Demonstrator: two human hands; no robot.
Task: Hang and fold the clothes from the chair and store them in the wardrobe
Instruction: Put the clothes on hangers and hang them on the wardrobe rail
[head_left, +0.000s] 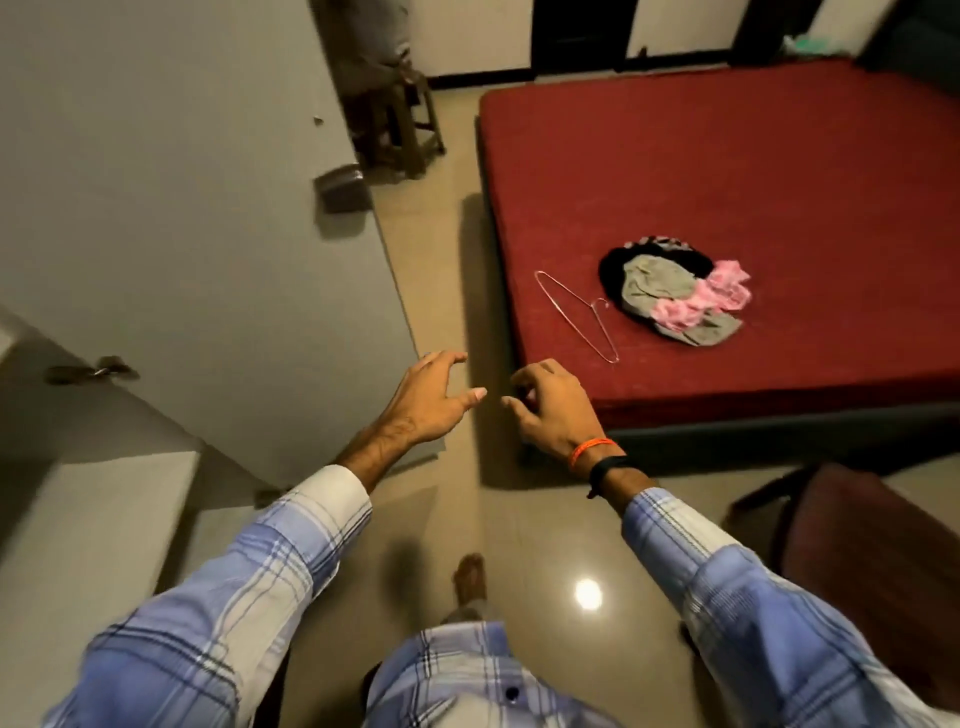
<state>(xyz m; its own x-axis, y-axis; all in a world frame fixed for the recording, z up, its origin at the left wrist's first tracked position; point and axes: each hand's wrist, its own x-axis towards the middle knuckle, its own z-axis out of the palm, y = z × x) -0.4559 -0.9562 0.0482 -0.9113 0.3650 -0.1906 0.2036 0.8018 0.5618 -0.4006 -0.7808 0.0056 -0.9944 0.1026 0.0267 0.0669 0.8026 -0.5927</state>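
Both hands, left hand (431, 397) and right hand (550, 410), are held empty, fingers loosely curled; a wire hanger (576, 317) is laid beside the clothes pile (675, 296) on the red mattress (727, 171), seemingly staged for hanging.

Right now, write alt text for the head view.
Both hands, left hand and right hand, hover empty over the tiled floor. Ahead, on a red bed, lie a wire hanger and beside it a clothes pile. A grey wardrobe door stands left.
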